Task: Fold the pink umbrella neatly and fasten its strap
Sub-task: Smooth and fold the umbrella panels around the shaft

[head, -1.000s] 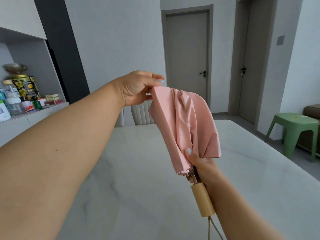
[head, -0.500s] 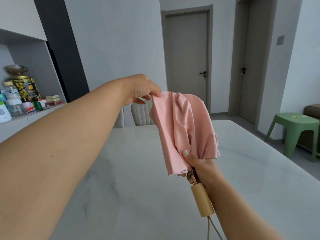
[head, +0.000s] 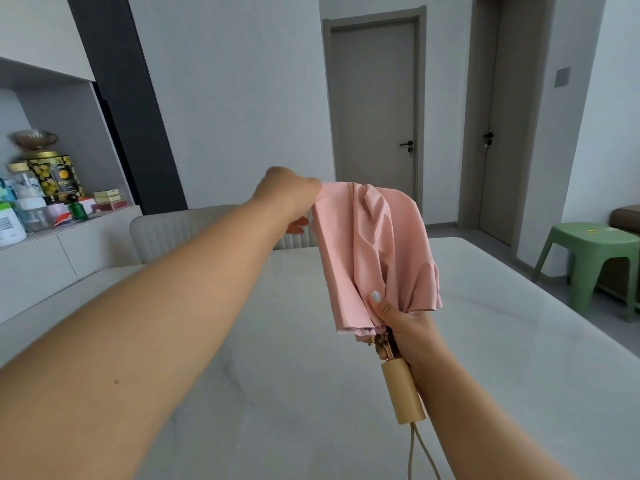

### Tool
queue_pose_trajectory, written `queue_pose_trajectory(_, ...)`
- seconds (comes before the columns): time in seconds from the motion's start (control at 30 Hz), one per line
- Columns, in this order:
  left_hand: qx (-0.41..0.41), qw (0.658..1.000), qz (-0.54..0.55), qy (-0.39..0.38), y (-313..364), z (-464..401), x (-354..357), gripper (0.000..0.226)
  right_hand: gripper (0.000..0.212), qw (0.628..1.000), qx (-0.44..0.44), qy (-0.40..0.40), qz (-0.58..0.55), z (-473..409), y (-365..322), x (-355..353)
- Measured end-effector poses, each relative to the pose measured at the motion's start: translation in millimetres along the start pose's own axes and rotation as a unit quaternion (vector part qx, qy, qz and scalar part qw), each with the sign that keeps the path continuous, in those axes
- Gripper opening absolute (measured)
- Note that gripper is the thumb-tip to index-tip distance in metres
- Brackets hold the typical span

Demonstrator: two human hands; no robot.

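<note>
— Above the pale surface (head: 242,393), where is the pink umbrella (head: 374,251)?
— It is in the air, between both hands, the wooden handle (head: 401,393) pointing down.
— How do the hands hold it?
— The right hand (head: 408,327) grips the gathered fabric just above the handle. The left hand (head: 287,199) pinches the top edge of the loose canopy.

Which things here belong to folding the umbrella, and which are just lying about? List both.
In the job:
pink umbrella
wooden handle
left hand pinching the canopy's top edge
right hand gripping the gathered canopy base

Lying about:
green stool
patterned tin
bottles on the shelf
grey chair
</note>
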State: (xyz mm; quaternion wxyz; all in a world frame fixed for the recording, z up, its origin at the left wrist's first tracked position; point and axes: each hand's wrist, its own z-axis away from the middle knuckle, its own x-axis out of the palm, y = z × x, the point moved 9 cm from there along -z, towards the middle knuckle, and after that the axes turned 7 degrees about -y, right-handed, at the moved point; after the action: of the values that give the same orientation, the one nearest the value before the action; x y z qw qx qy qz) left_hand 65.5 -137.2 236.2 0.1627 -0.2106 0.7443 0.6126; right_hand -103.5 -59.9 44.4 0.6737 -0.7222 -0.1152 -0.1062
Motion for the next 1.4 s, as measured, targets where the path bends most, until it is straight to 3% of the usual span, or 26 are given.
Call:
queue_pose_trajectory(0.1, -0.012, 0.998, -0.059, 0.036, -11.1, 6.8, 8.5, 0.026, 0.070, 1.000, -0.001, 0.007, -0.012, 1.1, -0.8, 0.0)
queue_pose_trajectory(0.23, 0.061, 0.981, -0.153, 0.107, -15.2, 5.3, 8.6, 0.030, 0.076, 0.999, 0.002, -0.009, -0.045, 2.5, -1.1, 2.8)
queue_pose_trajectory(0.37, 0.117, 0.978, -0.099, 0.142, -22.8, 13.0, 18.0, 0.029, 0.057, 0.991, 0.044, -0.070, -0.104, 3.4, 4.0, 16.2)
queue_pose_trajectory(0.5, 0.139, 0.970, 0.032, 0.198, -29.7, 26.6, 21.6, 0.032, 0.057, 0.972, 0.070, -0.119, -0.190, 8.0, 5.6, 34.3)
queue_pose_trajectory(0.63, 0.136, 0.957, 0.136, 0.216, -44.6, 26.0, 26.1, 0.024, 0.044, 0.976, 0.079, -0.113, -0.165, 12.7, 5.4, 33.6)
queue_pose_trajectory(0.73, 0.193, 0.946, 0.040, 0.258, -40.3, 30.2, 21.1, 0.016, 0.048, 0.980, 0.086, -0.103, -0.148, 11.7, 8.0, 32.8)
queue_pose_trajectory(0.83, 0.221, 0.951, -0.048, 0.212, -31.9, 32.9, 27.2, 0.016, 0.050, 0.985, 0.087, -0.090, -0.122, 12.3, 7.0, 31.3)
queue_pose_trajectory(0.93, 0.144, 0.976, -0.062, 0.149, -40.3, 31.4, 37.5, 0.034, 0.044, 0.991, 0.074, -0.073, -0.090, 13.5, 3.1, 27.8)
queue_pose_trajectory(1.07, -0.003, 0.995, 0.095, 0.016, -66.0, 27.0, 75.9, 0.057, 0.037, 0.996, 0.060, -0.062, -0.037, 14.6, 0.5, 25.2)
queue_pose_trajectory(1.13, -0.070, 0.978, 0.195, -0.005, -83.4, 27.9, 85.3, 0.072, 0.035, 0.996, 0.056, -0.069, -0.021, 14.9, 0.1, 27.6)
queue_pose_trajectory(1.23, -0.164, 0.910, 0.370, -0.093, -106.4, 31.0, 102.4, 0.080, 0.031, 0.996, 0.049, -0.079, -0.017, 14.8, 1.2, 29.3)
queue_pose_trajectory(1.3, -0.126, 0.877, 0.436, -0.155, -95.4, 35.9, 109.7, 0.061, 0.035, 0.994, 0.040, -0.098, -0.037, 14.6, 1.5, 33.4)
queue_pose_trajectory(1.4, -0.091, 0.851, 0.483, -0.187, -88.4, 34.8, 112.9, 0.056, 0.047, 0.986, 0.032, -0.132, -0.098, 13.0, 0.3, 41.7)
